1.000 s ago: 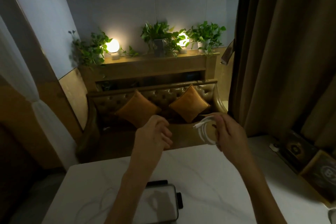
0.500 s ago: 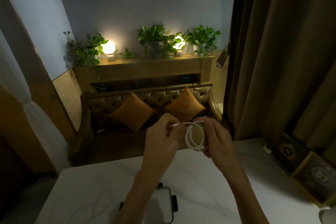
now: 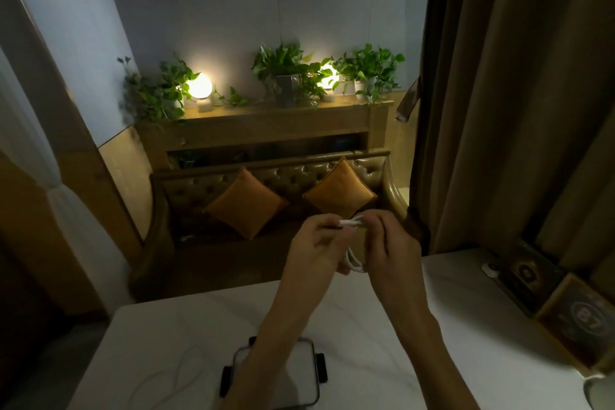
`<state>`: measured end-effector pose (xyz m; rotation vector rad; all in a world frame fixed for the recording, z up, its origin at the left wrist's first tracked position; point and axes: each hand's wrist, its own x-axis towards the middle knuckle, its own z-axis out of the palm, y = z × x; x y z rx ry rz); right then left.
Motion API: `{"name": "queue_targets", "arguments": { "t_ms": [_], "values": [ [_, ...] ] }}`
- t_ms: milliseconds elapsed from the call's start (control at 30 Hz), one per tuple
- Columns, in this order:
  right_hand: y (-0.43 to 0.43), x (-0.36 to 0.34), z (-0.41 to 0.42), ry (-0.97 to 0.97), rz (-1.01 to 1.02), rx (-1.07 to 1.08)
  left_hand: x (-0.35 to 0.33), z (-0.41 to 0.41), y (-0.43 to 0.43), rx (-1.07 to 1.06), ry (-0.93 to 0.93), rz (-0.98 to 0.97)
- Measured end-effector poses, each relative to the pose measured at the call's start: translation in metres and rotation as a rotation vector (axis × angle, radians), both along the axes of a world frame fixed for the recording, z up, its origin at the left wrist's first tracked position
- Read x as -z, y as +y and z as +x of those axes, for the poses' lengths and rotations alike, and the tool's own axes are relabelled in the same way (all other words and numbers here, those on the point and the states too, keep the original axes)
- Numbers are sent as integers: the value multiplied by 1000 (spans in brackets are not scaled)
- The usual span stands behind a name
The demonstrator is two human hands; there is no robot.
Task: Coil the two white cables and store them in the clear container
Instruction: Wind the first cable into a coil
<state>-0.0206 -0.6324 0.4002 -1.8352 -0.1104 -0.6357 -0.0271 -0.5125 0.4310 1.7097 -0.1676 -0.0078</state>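
Above the worktop (image 3: 382,326), out past its far edge, you've got both hands raised and close together with the first cable (image 3: 353,245) between them. Your left hand (image 3: 317,245) is pinching the white end of it at the fingertips, up by the top of the loops, while your right hand (image 3: 387,248) is closed around the far side of the coil, thumb and fingers clamped so the turns can't spring apart. That's why it's held in the air: the loops hang free below your knuckles, nothing dragging on them, and you can see the plug end as you work it. It looks to me like you're finishing this coil, tucking or wrapping the tail so the bundle keeps its shape, though exactly how the end is threaded is hidden behind your fingers. Down near you the container (image 3: 276,373) sits flat on the worktop, directly under your left forearm, dark latches on its sides; whether a lid is on it, I can't tell in this light. Just to its left the second cable (image 3: 173,373) lies loose and faint against the pale surface, uncoiled, waiting its turn. So by my reckoning you're under halfway: one coil nearly done, nothing stored.
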Motion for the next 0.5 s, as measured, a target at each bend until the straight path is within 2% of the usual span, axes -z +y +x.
{"name": "queue_targets", "arguments": {
  "t_ms": [100,200,300,367,467,500],
  "values": [
    [4,-9,-7,-67,-54,33,5,-4,-7,26,-4,111],
    [7,-15,-13,3,-48,-109,9,-8,-9,-66,-65,24],
    [3,-15,-16,11,-92,-93,8,-16,-11,-74,-151,-42],
    [2,-11,-11,20,-57,-53,7,-16,-10,-36,-141,-88],
    [-3,-2,4,175,94,-68,11,-6,-8,-32,-121,-35],
    [-4,2,6,185,65,-59,11,-5,-7,-31,-133,-32]
  ]
}}
